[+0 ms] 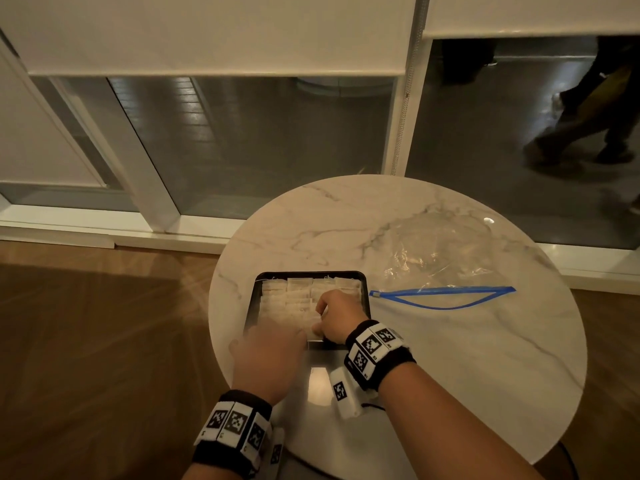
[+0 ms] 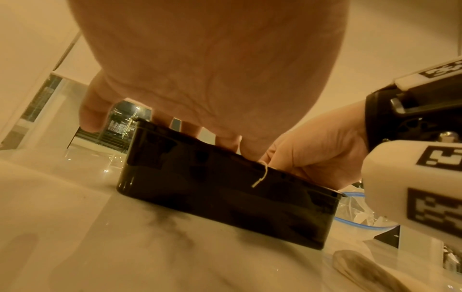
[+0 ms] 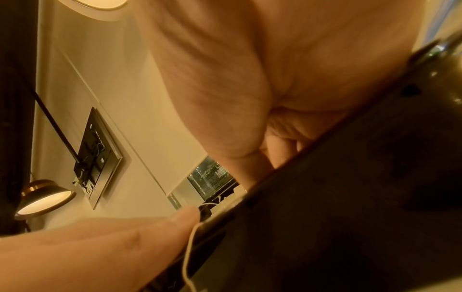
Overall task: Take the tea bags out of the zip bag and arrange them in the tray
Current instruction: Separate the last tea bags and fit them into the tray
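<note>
The tea bags (image 1: 294,299) look light, soft and crushable; best pinched by their edges. The right hand (image 1: 336,315) curls onto them in the tray (image 1: 363,289); whether the left hand (image 1: 268,358) grips anything, I cannot tell.

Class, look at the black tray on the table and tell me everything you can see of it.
The tray is a glossy black box, plastic by its look, with rounded corners and upright walls. It sits flat on the marble table, left of the zip bag. Rows of pale tea bags nearly fill it; one string hangs over its near wall. Both hands, left hand and right hand, reach in at its near end.

Hotel-like room, marble side table (image 1: 450,341), roller blinds (image 1: 207,32), wall lamp (image 3: 42,199)
</note>
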Demonstrator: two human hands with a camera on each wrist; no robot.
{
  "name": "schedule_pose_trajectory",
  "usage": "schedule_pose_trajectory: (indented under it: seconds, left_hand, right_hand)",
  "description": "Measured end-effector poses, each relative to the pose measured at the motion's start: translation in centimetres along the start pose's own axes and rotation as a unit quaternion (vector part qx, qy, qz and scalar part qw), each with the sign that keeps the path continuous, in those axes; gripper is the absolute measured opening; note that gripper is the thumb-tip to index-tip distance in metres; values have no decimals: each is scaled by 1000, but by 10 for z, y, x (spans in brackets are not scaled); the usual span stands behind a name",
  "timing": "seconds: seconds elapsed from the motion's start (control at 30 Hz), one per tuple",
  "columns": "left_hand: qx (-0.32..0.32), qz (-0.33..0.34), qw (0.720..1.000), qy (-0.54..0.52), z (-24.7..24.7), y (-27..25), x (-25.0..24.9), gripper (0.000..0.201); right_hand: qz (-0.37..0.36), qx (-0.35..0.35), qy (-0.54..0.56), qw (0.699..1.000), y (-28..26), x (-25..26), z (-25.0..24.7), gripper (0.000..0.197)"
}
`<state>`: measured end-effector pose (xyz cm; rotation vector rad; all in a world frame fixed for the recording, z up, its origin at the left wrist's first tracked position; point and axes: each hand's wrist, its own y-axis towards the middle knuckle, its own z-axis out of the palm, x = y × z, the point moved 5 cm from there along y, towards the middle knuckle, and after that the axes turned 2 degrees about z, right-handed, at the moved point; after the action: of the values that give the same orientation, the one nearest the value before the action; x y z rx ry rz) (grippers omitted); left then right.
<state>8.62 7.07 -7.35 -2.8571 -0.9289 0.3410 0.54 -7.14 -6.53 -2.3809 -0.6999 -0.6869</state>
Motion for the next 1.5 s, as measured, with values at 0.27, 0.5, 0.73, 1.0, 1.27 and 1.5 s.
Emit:
schedule_pose_trajectory:
  seconds: [0.27,0.5,0.73,1.0,1.27,1.5]
  left_hand:
    - [10,-11,999,-28,1,0,1,45]
    - [9,-21,999,-28,0,0,1,44]
    - [-8,-19,1000,-20,-8,-1,-1,42]
    - [-146,95,984,-45,-28,-4,-19,18]
    - [-94,206,964,-139,-33,-9,-73,8]
    - [52,216,975,-4,-16,-6,-120,22]
  right_hand:
    - [-27,-11,-48,998,3,8,14,21]
    - [-40,-41,-33,998,2,3,16,36]
    - [-100,-112,61,987,-15,1,2,40]
    - [-75,-196,208,955,-55,-44,-61,19]
    - [31,-165,198,966,-64,-113,-69,13]
    - [55,-71,39,995,-61,-122,-46,33]
